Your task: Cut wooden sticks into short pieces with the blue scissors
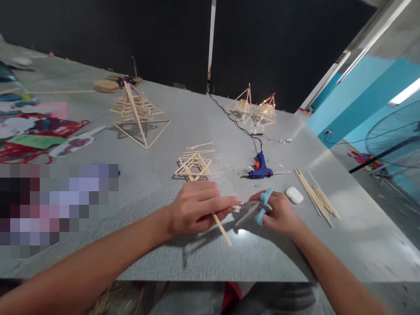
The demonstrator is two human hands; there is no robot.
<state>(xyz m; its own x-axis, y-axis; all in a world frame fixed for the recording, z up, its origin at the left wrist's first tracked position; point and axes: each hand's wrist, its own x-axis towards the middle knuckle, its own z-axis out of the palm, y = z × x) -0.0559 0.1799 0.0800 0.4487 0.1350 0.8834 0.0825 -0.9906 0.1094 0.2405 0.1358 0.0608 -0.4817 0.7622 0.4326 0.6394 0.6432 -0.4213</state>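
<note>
My left hand [198,208] is closed around thin wooden sticks near the table's front. One stick [223,229] slants down toward the front edge from under its fingers, and a short end shows at the fingertips. Light-blue-handled scissors [265,205] are in my right hand [278,212], with their blades spread beside that short end. Whether the blades touch it is unclear. Just beyond my left hand lies a star-shaped stick frame [193,166], with a few loose sticks [198,152] behind it.
A blue glue gun [260,169] with a black cord lies beyond the scissors. To the right are a white case [294,195] and loose sticks [316,197]. Stick pyramids [141,113] stand farther back, some lit [267,109]. Paper cutouts [36,140] cover the left side.
</note>
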